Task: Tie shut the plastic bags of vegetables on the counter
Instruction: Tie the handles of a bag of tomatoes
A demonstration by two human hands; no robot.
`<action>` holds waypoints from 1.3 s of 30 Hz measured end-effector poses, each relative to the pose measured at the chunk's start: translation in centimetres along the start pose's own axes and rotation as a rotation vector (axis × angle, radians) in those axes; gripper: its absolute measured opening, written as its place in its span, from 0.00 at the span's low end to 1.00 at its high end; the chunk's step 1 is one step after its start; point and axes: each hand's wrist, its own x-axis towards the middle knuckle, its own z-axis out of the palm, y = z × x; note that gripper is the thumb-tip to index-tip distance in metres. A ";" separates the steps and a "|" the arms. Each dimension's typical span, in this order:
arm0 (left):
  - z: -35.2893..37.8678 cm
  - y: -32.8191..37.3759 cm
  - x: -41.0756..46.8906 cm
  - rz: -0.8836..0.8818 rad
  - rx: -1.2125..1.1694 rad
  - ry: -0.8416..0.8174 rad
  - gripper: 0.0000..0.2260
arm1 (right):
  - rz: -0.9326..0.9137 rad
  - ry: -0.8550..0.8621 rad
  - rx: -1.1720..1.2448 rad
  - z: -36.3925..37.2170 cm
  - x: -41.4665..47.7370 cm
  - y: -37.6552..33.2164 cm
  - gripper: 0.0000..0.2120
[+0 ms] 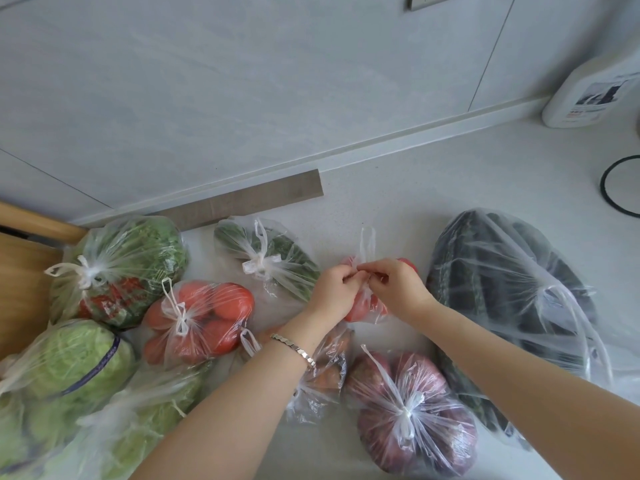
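A small clear bag of red tomatoes (369, 306) lies mid-counter, mostly hidden under my hands. My left hand (334, 287) and my right hand (398, 289) both pinch its handle loops, and one loop (367, 242) sticks up above my fingers. Knotted bags lie around it: a tomato bag (201, 317), a cucumber bag (270, 261), a leafy-greens bag (117, 268), a red-onion bag (412, 414), and a large bag of dark vegetables (512, 299). Under my left forearm sits a brownish-vegetable bag (329, 372).
Two cabbage bags (69, 362) fill the near left. A wooden board (24, 278) lies at the left edge. A white bottle (588, 95) stands at the back right by the wall, with a black ring (609, 199) near the right edge.
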 end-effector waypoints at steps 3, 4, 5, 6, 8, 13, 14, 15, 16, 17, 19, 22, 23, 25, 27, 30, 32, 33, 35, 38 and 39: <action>-0.1 0.3 -0.3 0.093 0.144 0.000 0.12 | -0.027 -0.053 -0.077 0.1 0.0 0.4 0.16; -0.2 0.5 -0.6 0.142 0.193 -0.014 0.12 | -0.037 -0.074 -0.107 0.0 0.1 0.6 0.16; -0.3 0.6 -0.9 0.192 0.244 -0.025 0.11 | -0.046 -0.100 -0.136 -0.1 0.1 0.7 0.16; -0.3 0.5 -1.0 0.244 0.311 -0.026 0.12 | -0.056 -0.130 -0.164 -0.2 0.1 0.7 0.15; -0.1 0.3 -1.2 0.333 0.469 0.005 0.15 | -0.072 -0.192 -0.226 -0.5 0.3 0.6 0.14; 1.0 -0.5 -1.3 0.426 0.550 0.171 0.13 | -0.106 -0.299 -0.472 -1.0 0.8 0.6 0.14; 1.1 -0.7 -1.3 0.458 0.540 0.211 0.11 | -0.102 -0.297 -0.487 -1.0 0.8 0.6 0.14; 1.3 -0.9 -1.4 0.482 0.534 0.248 0.10 | -0.088 -0.285 -0.477 -1.0 0.9 0.5 0.13; 1.4 -1.1 -1.4 0.496 0.528 0.281 0.08 | -0.069 -0.273 -0.454 -1.0 0.9 0.4 0.12; 1.5 -1.3 -1.4 0.496 0.514 0.306 0.07 | -0.053 -0.254 -0.416 -1.0 0.9 0.3 0.12; 1.5 -1.2 -1.5 0.473 0.456 0.335 0.05 | -0.011 -0.185 -0.291 -0.8 0.9 0.3 0.11; 1.3 -0.8 -1.4 0.446 0.338 0.373 0.04 | 0.059 0.000 -0.085 -0.3 0.6 0.3 0.10; 1.3 -0.5 -1.4 0.438 0.298 0.374 0.03 | 0.086 0.057 -0.035 -0.1 0.4 0.2 0.10; 1.2 -0.2 -1.4 0.416 0.220 0.373 0.04 | 0.137 0.152 0.089 0.1 0.1 0.0 0.11; 1.2 -0.2 -1.5 0.387 0.168 0.397 0.04 | 0.189 0.224 0.232 0.3 -0.1 -0.2 0.13; 1.3 -0.3 -1.5 0.329 0.122 0.430 0.06 | 0.196 0.307 0.235 0.7 -0.3 -0.2 0.12; 1.3 -0.3 -1.4 0.305 0.098 0.433 0.06 | 0.145 0.359 0.142 1.1 -0.5 0.0 0.09; 1.3 -0.3 -1.4 0.296 0.087 0.433 0.06 | 0.099 0.383 0.099 1.3 -0.5 0.1 0.09; 1.3 -0.2 -1.4 0.283 0.065 0.431 0.06 | -0.036 0.420 0.013 1.5 -0.6 0.3 0.07; 1.2 -0.3 -1.3 0.275 0.055 0.420 0.06 | -0.225 0.420 -0.118 1.9 -0.3 1.0 0.06; 1.2 -0.3 -1.3 0.273 0.058 0.408 0.06 | -0.263 0.398 -0.167 1.9 -0.2 1.3 0.07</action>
